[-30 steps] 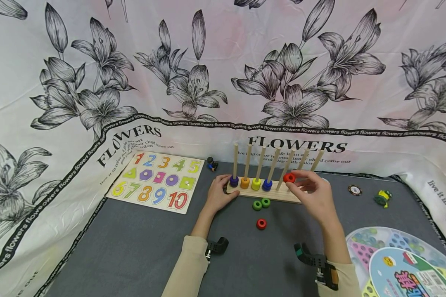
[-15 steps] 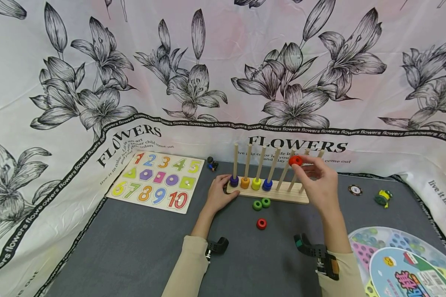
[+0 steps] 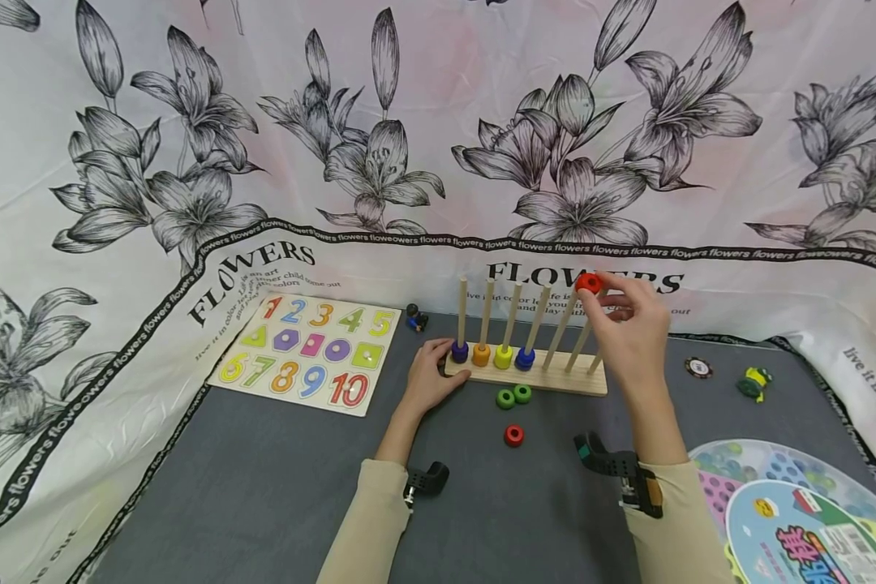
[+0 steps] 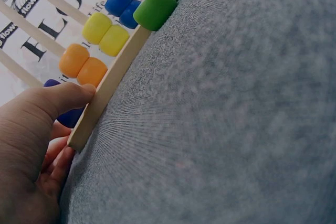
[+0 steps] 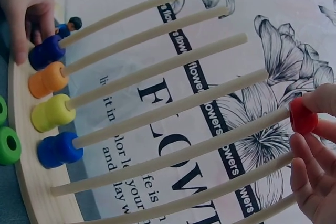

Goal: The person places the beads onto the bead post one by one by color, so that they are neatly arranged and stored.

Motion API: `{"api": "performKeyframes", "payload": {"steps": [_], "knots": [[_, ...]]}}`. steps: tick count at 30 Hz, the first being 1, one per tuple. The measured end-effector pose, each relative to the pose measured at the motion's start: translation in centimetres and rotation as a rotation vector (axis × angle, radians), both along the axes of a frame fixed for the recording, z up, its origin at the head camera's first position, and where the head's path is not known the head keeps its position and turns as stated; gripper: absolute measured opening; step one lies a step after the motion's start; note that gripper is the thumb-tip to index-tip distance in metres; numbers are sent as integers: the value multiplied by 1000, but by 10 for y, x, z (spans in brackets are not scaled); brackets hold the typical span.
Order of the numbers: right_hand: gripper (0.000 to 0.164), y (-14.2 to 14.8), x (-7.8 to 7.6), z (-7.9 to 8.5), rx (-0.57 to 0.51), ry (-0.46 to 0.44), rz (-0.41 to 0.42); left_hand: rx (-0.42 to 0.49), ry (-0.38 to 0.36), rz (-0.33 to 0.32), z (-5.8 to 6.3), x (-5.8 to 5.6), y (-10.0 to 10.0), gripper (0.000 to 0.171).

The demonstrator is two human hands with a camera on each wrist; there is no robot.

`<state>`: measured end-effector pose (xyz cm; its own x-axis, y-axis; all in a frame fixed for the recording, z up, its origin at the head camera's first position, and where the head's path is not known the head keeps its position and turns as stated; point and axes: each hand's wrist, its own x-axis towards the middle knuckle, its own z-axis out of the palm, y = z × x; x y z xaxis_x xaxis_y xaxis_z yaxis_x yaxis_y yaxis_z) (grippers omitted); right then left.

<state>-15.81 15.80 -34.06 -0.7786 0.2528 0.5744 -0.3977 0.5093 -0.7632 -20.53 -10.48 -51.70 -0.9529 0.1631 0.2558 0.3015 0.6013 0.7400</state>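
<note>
A wooden peg stand (image 3: 562, 384) with a row of upright pegs stands near the back of the table. Dark blue (image 3: 460, 352), orange (image 3: 481, 354), yellow (image 3: 503, 357) and blue beads (image 3: 524, 358) sit two high on its left pegs. My left hand (image 3: 427, 380) grips the base's left end, thumb along the front. Between thumb and fingers, my right hand (image 3: 631, 332) pinches a red bead (image 5: 303, 115) right at the tip of the fifth peg (image 5: 173, 153). The right hand partly hides the rightmost pegs in the head view.
Two green beads (image 3: 514, 396) and another red bead (image 3: 514, 435) lie before the stand. A number puzzle board (image 3: 307, 354) is at left, a small figure (image 3: 414, 318) beside it. At right are a poker chip (image 3: 698, 367), a turtle-like toy (image 3: 753, 383) and a round game board (image 3: 715, 487).
My right hand has raised the red bead from low by the fifth peg up to that peg's tip. The left hand stays on the base.
</note>
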Motion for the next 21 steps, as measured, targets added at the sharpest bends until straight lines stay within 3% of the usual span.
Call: {"api": "performKeyframes", "payload": {"steps": [13, 21], "knots": [[32, -4, -3, 0, 51, -6, 14, -5, 0, -3, 3, 1, 0, 61], [31, -3, -6, -4, 72, 56, 20, 3, 1, -5, 4, 2, 1, 61]]}}
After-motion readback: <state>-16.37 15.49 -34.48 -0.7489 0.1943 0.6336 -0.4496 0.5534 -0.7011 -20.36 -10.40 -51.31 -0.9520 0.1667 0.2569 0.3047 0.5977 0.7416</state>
